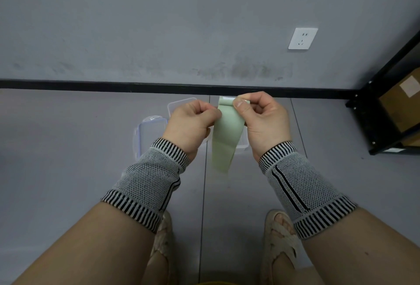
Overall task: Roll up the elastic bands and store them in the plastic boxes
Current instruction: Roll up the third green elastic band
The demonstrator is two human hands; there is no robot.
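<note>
A pale green elastic band [225, 134] hangs flat in front of me, its top end curled over into a small roll. My left hand [191, 123] pinches the left edge of that top end. My right hand [261, 116] pinches the right side with thumb and fingers. On the grey floor below sit clear plastic boxes: a lid with blue clips [147, 132] at the left, a clear box [179, 104] behind my left hand, and another box rim [242, 146] showing under the band.
A black baseboard [91, 85] runs along the grey wall, which carries a white socket [302, 38]. A black metal shelf [386, 112] with a cardboard box stands at the right. My sandalled feet [279, 234] are on the floor below.
</note>
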